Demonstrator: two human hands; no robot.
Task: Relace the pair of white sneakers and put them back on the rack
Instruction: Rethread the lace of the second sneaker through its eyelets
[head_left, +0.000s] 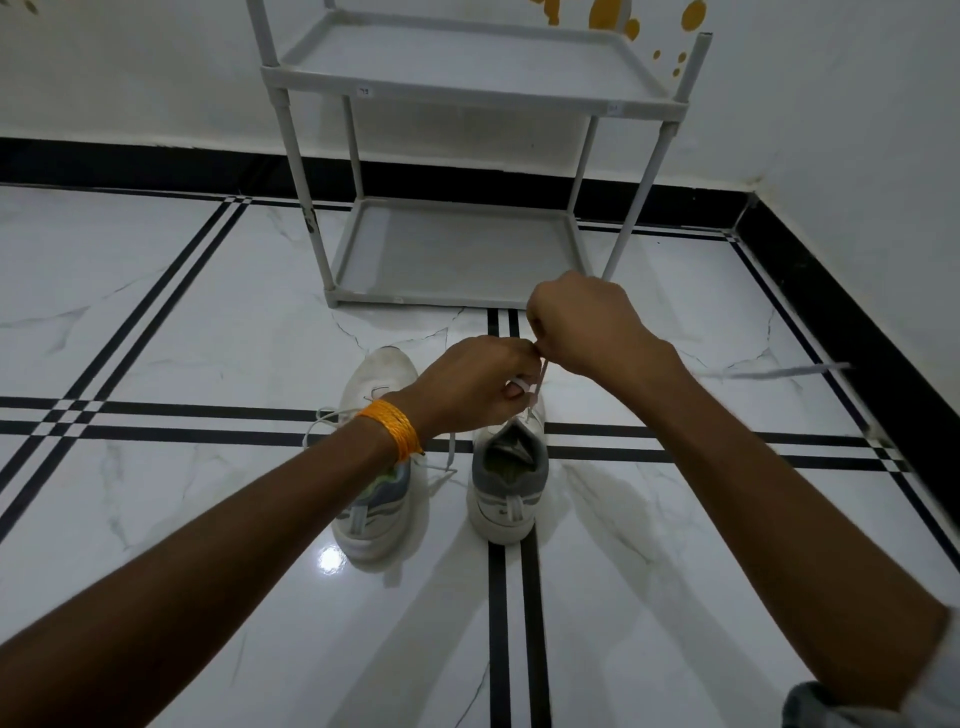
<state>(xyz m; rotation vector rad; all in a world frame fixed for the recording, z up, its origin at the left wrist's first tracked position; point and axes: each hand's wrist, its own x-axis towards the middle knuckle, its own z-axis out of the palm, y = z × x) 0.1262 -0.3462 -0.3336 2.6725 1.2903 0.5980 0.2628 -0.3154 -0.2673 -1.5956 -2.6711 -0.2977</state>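
Note:
Two white sneakers stand side by side on the tiled floor, heels toward me. The left sneaker (378, 470) has loose lace ends trailing beside it. Above the right sneaker (508, 483), my left hand (475, 382), an orange thread band on its wrist, pinches a white lace (535, 395) near the tongue. My right hand (584, 325) is closed on the same lace, holding it taut upward. A blurred lace end (779, 371) streaks out to the right. The front of the right sneaker is hidden behind my hands.
A grey plastic shoe rack (452, 299) stands against the white wall just beyond the sneakers, both shelves bare. The room's corner with a black skirting (831, 280) is at the right. The glossy marble floor has black stripe lines.

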